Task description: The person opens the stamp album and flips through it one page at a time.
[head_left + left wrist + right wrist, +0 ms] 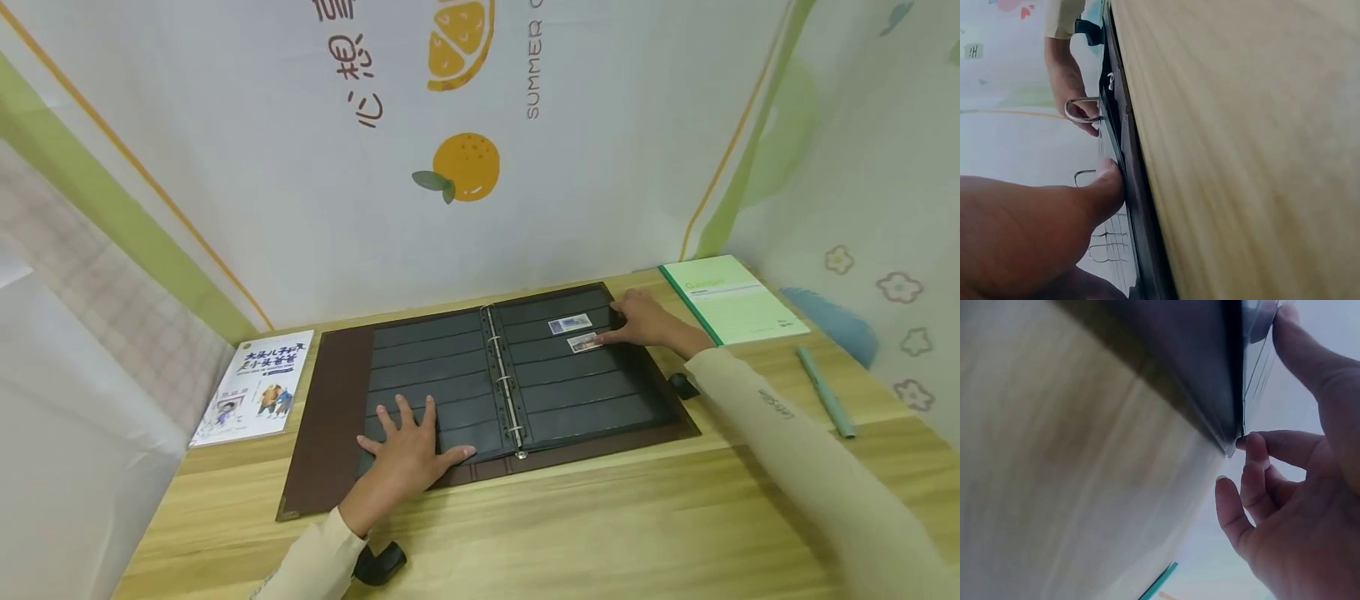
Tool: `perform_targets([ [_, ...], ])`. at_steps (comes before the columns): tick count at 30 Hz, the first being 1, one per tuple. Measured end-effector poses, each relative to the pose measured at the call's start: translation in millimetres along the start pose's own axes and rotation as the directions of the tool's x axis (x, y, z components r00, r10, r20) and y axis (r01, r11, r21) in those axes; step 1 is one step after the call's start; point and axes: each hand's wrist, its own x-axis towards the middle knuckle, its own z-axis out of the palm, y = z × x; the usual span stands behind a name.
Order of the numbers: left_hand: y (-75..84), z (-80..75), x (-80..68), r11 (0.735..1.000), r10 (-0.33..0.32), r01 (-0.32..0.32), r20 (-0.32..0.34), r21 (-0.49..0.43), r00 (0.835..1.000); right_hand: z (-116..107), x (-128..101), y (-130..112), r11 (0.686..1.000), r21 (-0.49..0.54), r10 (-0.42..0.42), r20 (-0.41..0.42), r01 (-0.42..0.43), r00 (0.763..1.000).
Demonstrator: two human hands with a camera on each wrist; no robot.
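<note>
Left hand [408,450]: fingers spread flat, pressing the binder album's [487,383] left page.
Right hand [645,323]: index fingertip on lower banknote [583,342], other fingers loosely curled.
Banknote location: right page, second pocket strip.
Handling: likely thin, light, creasable; slide by its edge.

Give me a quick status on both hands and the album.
Left hand flat on the open album's left page. Right hand fingertip pressing the lower banknote, below another banknote. Nothing in the way.
</note>
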Motion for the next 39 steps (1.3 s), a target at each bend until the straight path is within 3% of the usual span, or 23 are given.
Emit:
perform_targets([
  [4,-0.5,-0.1,4.8,1.000,0.002,-0.001,0.031,-0.007,1.000,-1,-5,-2,0.997,0.068,0.039,-0.039,-0.037,0.998],
  [9,-0.1,1.3,5.2,1.000,-0.010,0.009,0.057,0.028,0.998,-6,-12,-1,0.965,0.263,0.032,-0.063,-0.015,0.997],
  [12,0.1,2.7,3.8,0.999,-0.010,0.008,0.060,0.040,0.998,-16,-16,3,0.904,0.427,0.026,-0.013,-0.018,1.000],
  [16,0.0,3.4,2.7,0.999,-0.010,0.007,0.056,0.052,0.998,-35,-20,6,0.751,0.655,0.000,0.120,-0.079,0.993],
  [19,0.0,4.1,2.2,0.998,-0.012,0.008,0.065,0.064,0.998,-45,-21,7,0.677,0.728,-0.028,0.174,-0.109,0.984],
  [24,1.1,6.4,2.0,0.997,-0.025,0.019,0.085,0.073,0.996,-58,-20,4,0.656,0.749,-0.053,0.164,-0.089,0.985],
  [27,1.7,4.8,3.2,0.995,-0.028,0.019,0.093,0.099,0.995,-68,-17,-4,0.618,0.782,-0.051,0.145,-0.083,0.988],
  [33,14.5,-20.3,10.0,0.967,-0.067,0.026,0.153,0.254,0.986,-87,1,-38,0.562,0.825,-0.022,0.091,-0.063,0.996],
  [36,31.3,-41.0,20.5,0.965,0.013,-0.049,0.142,0.257,0.990,-99,13,-56,0.545,0.837,-0.016,0.060,-0.042,0.998],
  [39,55.4,-63.0,30.4,0.971,0.170,-0.173,0.031,0.168,0.985,-108,22,-74,0.540,0.841,-0.015,0.028,-0.016,0.999],
])
